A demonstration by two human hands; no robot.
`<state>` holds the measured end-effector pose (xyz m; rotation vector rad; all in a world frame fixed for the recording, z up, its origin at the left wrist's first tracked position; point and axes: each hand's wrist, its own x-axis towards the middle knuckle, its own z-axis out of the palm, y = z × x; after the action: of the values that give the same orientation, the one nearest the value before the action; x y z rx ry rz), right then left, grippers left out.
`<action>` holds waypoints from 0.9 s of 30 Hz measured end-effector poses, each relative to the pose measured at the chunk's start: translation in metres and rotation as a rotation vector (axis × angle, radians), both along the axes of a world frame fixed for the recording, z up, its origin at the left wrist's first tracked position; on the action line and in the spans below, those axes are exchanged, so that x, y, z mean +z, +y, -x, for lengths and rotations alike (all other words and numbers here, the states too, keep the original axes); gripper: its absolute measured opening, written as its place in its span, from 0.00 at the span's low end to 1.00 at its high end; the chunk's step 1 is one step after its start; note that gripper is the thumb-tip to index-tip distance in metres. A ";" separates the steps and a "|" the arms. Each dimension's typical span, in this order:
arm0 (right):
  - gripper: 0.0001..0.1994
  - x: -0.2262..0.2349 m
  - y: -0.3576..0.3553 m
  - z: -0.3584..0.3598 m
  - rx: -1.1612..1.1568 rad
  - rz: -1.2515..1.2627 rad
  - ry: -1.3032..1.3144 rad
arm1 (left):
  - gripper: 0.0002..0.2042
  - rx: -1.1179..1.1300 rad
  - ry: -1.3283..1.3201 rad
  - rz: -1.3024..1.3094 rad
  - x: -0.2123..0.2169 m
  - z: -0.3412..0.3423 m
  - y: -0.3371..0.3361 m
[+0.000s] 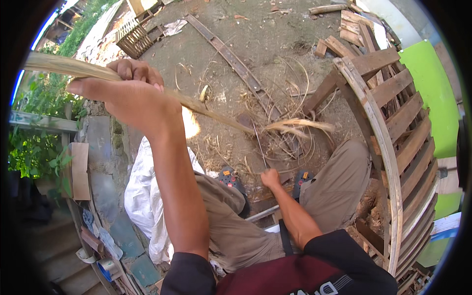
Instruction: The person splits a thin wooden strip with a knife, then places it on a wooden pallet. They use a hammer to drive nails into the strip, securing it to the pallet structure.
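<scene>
My left hand, raised at the upper left, is closed around a long bundle of pale plant fibre. The bundle runs down to the right, and its frayed loose end lies over the beam at the middle. Low between my knees, my right hand is closed on the near end of a long thin blade. The blade points away from me, and its far part meets the fibre bundle above the end of a long brown beam. My fingers hide its handle.
Stripped fibre scraps litter the dirt ground around the beam. A curved wooden slatted frame stands close on my right. White sacking lies by my left leg, beside a low block wall. A slatted crate sits far left.
</scene>
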<state>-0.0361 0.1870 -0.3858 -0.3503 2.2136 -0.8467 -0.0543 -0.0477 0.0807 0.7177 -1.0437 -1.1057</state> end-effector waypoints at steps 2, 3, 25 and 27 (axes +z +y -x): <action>0.18 -0.013 -0.006 0.009 0.056 -0.055 0.053 | 0.36 -0.027 0.023 0.019 0.000 0.004 -0.011; 0.18 -0.009 -0.018 0.004 0.115 -0.038 0.090 | 0.36 -0.035 0.026 0.032 -0.004 -0.002 -0.018; 0.18 0.245 -0.073 -0.007 0.172 0.560 -0.186 | 0.36 -0.124 0.121 0.067 -0.018 -0.074 0.009; 0.17 0.222 -0.072 -0.011 0.167 0.524 -0.143 | 0.36 -0.038 0.052 0.078 -0.014 -0.061 0.017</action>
<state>-0.0249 0.1154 -0.1638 -0.6891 1.7784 -1.3090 0.0071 -0.0309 0.0665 0.6058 -1.0544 -1.1045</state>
